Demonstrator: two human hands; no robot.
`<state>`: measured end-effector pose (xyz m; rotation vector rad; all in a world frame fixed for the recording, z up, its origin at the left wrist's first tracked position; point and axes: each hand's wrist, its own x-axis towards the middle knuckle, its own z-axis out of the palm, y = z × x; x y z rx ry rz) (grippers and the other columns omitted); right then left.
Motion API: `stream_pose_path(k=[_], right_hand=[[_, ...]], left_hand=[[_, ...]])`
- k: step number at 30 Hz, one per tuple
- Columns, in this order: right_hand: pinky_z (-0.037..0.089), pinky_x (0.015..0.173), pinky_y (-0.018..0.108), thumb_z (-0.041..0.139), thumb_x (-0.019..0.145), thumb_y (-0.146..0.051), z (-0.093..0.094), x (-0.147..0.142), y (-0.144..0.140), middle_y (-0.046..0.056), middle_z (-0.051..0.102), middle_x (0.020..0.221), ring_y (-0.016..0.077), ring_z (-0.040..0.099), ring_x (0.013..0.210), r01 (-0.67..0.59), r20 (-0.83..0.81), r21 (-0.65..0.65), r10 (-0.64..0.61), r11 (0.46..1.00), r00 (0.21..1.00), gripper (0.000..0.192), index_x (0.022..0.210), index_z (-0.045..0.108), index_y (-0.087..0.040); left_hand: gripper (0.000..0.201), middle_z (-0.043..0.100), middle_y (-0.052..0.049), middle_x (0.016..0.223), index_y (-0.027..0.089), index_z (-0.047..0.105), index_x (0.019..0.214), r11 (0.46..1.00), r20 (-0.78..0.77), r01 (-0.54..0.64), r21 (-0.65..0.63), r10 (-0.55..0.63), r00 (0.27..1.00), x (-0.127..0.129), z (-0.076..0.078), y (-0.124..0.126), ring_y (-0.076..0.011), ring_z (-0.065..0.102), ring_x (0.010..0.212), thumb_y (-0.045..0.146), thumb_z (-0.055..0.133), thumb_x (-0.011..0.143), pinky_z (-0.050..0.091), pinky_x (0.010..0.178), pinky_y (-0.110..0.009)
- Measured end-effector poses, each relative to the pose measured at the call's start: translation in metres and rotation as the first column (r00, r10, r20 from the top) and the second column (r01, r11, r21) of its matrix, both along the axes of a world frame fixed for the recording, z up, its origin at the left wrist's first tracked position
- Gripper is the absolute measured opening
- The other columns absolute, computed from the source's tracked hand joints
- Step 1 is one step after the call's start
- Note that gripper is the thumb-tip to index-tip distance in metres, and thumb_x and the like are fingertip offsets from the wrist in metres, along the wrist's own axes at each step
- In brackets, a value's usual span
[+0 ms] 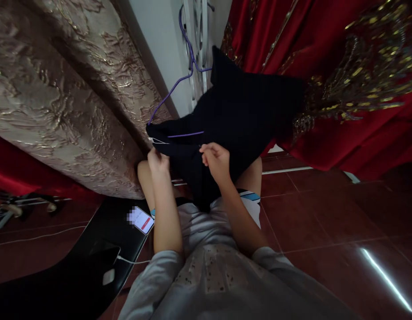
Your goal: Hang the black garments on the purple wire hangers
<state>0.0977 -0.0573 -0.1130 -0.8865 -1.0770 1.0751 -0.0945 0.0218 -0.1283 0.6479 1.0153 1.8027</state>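
A heavy brocade curtain (pixel 59 89), beige with raised metallic flower patterns, hangs at the left in stiff folds. Below it a glossy black seat (pixel 93 249) carries a lit phone (pixel 141 220) near its far edge, with a thin white cable (pixel 129 261) trailing beside it. The left hand (pixel 158 162) has its fingers pressed together, pinching the left edge of a dark navy garment (pixel 239 120). This garment is soft, matte and limp, held up in front of the knees, draped over a thin purple wire hanger (pixel 189 62) whose hook rises toward the white wall (pixel 159 35). A purple bar of the hanger shows across the cloth. The right hand (pixel 216 161) is closed, its fingers gripping a fold at the garment's lower middle. To the right hangs deep red fabric (pixel 359 89) with gold beaded embroidery, just behind the garment. Polished dark red floor tiles (pixel 326 222) reflect a streak of light.
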Motion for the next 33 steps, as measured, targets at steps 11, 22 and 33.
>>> stream_pose_path(k=[11, 22, 33], right_hand=[[0.051, 0.081, 0.027, 0.075, 0.071, -0.027, -0.032, 0.051, -0.004, 0.005, 0.073, 0.103, 0.0179, 0.066, 0.095, -0.016, 0.222, 0.015, 0.012, 1.0, 0.975, 0.037, 0.107, 0.067, -0.02], [0.052, 0.093, 0.031, 0.043, 0.082, -0.012, 0.02, 0.039, -0.006, 0.002, 0.072, 0.099, 0.0184, 0.066, 0.096, -0.27, 0.41, 0.267, 0.144, 0.925, 0.901, 0.039, 0.101, 0.075, -0.022], [0.044, 0.062, 0.025, 0.059, 0.087, -0.028, 0.028, 0.059, 0.08, -0.002, 0.043, 0.06, 0.0122, 0.043, 0.062, 0.062, 0.467, 0.319, -0.214, 0.946, 0.858, 0.028, 0.062, 0.049, -0.02]], left_hand=[[0.024, 0.06, -0.001, 0.085, 0.022, 0.061, 0.092, 0.975, -0.459, 0.187, 0.122, -0.112, 0.881, 0.068, -0.006, -0.078, -0.0144, 0.062, 0.079, 0.046, 0.067, 0.091, 0.056, 0.079, -0.027], [0.039, 0.067, -0.008, 0.107, 0.024, 0.06, 0.116, 0.844, -0.797, 0.533, 0.06, -0.281, 0.534, 0.057, -0.006, -0.102, -0.0235, 0.065, 0.104, 0.058, 0.05, 0.101, 0.052, 0.098, -0.036], [0.033, 0.069, -0.007, 0.079, 0.022, 0.065, 0.083, 0.818, -0.912, 0.413, -0.401, -0.399, -0.095, -0.059, -0.007, -0.094, -0.0243, 0.063, 0.074, 0.049, 0.052, 0.095, 0.048, 0.074, -0.033]])
